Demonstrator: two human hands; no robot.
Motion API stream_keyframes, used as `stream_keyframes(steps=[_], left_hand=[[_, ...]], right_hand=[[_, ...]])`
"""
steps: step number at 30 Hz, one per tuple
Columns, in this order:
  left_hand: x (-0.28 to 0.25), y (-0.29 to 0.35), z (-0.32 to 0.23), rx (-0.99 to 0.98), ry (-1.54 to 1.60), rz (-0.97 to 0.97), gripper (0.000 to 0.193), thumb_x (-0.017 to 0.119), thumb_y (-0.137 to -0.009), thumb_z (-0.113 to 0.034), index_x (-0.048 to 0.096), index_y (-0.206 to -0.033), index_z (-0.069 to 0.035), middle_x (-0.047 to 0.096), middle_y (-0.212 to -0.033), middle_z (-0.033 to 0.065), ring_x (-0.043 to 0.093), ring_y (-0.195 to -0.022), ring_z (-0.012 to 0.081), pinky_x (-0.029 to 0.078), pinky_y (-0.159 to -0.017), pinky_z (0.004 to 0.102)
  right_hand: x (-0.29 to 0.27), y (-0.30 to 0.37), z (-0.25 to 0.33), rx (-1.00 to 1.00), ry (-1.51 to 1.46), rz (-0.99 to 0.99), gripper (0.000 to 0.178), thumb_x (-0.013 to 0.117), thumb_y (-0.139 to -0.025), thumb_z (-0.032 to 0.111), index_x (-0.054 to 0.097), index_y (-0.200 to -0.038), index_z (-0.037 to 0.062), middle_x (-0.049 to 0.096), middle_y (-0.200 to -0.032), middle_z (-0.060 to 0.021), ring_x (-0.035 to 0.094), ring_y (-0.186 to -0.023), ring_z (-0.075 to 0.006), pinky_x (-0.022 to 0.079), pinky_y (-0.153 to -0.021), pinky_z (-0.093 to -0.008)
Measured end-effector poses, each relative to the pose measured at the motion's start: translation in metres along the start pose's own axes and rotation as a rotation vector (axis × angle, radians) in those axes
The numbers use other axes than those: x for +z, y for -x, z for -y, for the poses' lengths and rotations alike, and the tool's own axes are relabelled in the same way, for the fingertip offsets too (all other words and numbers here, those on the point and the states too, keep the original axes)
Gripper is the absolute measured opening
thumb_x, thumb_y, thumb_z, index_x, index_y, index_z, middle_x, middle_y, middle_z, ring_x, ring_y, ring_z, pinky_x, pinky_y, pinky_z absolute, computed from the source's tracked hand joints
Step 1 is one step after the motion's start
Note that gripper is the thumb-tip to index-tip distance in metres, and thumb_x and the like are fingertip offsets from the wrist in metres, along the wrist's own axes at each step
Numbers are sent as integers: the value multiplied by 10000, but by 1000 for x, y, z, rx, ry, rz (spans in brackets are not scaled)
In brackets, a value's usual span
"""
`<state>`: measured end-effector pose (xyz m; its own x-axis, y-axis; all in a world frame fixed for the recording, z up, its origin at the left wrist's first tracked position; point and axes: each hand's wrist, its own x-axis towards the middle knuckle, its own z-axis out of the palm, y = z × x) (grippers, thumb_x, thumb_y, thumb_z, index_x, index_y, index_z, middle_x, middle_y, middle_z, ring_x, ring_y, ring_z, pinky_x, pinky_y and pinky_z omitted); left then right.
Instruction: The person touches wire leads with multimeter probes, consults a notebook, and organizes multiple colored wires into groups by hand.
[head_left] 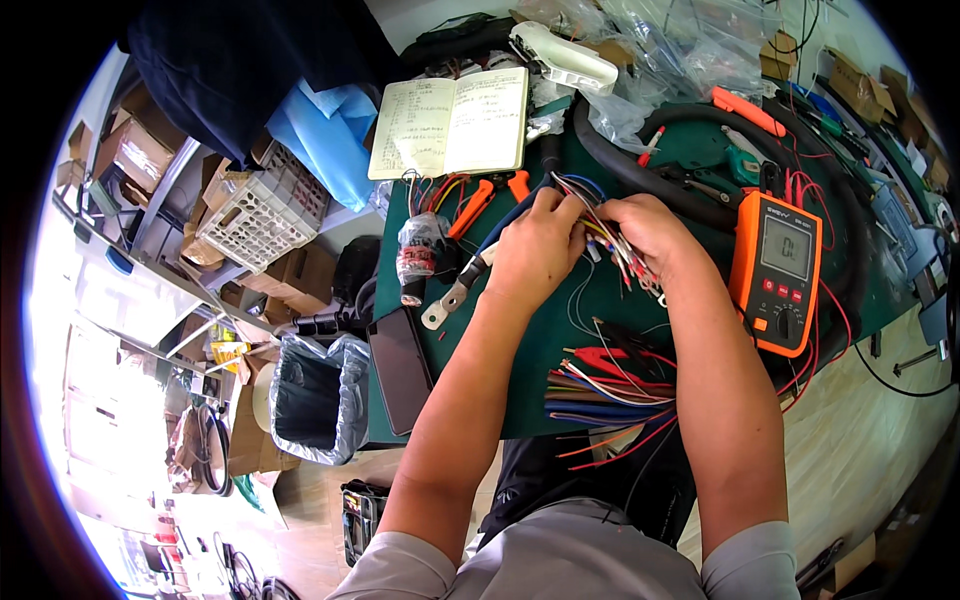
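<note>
My left hand [536, 243] is closed around a bundle of thin coloured wires [628, 266] that comes out of a thick black cable. On the same bundle, to the right, the fingers of my right hand [648, 234] are curled; the wires' loose ends hang below them. Beside my left wrist lies a thick cable end with a metal cable lug [446, 304]. Left of it are a plastic-wrapped cable end [418, 250] with coloured wires and an orange-handled hand tool [474, 208]. More loose wires and red probes [600, 355] lie between my forearms. My fingertips are partly hidden.
An orange multimeter [777, 268] with red leads lies at the right. An open notebook [448, 124] is at the back, a dark phone [400, 366] at the left table edge. Thick black cable [625, 128] coils behind my hands. A lined bin [318, 398] stands left of the table.
</note>
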<state>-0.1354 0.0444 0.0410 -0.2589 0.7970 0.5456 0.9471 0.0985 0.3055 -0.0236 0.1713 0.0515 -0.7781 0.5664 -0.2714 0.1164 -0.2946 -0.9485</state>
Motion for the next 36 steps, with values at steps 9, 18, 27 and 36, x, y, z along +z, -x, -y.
stream_keyframes(steps=[9, 18, 27, 36], left_hand=[[6, -2, 0, 97, -11, -18, 183, 633, -807, -106, 591, -983, -131, 616, -960, 60, 635, -825, 331, 516, -671, 437], [2, 1, 2, 89, 50, -39, 195, 648, -804, -60, 571, -981, -91, 616, -936, 97, 628, -824, 350, 514, -694, 437], [4, -4, 15, -378, 461, -406, 148, 493, -960, -72, 575, -1058, 3, 689, -894, 139, 688, -800, 235, 538, -696, 333], [-4, 4, 25, -551, 581, -470, 230, 482, -999, -127, 602, -1046, 65, 683, -908, 138, 679, -777, 178, 566, -696, 272]], right_hand=[[14, 6, -1, 75, -89, -80, 200, 602, -881, 183, 640, -779, 14, 608, -666, -76, 602, -564, -172, 496, -486, -325], [-6, -12, -12, 31, -59, 89, 208, 714, -820, 174, 651, -752, -11, 608, -630, -76, 582, -506, -164, 474, -465, -304], [-4, -11, -10, -8, 135, -102, 163, 593, -750, 76, 602, -624, -27, 550, -560, -98, 516, -456, -196, 396, -477, -337], [4, -13, -6, 5, 428, -213, 201, 563, -810, 94, 630, -667, -30, 569, -577, -84, 547, -517, -180, 414, -513, -346]])
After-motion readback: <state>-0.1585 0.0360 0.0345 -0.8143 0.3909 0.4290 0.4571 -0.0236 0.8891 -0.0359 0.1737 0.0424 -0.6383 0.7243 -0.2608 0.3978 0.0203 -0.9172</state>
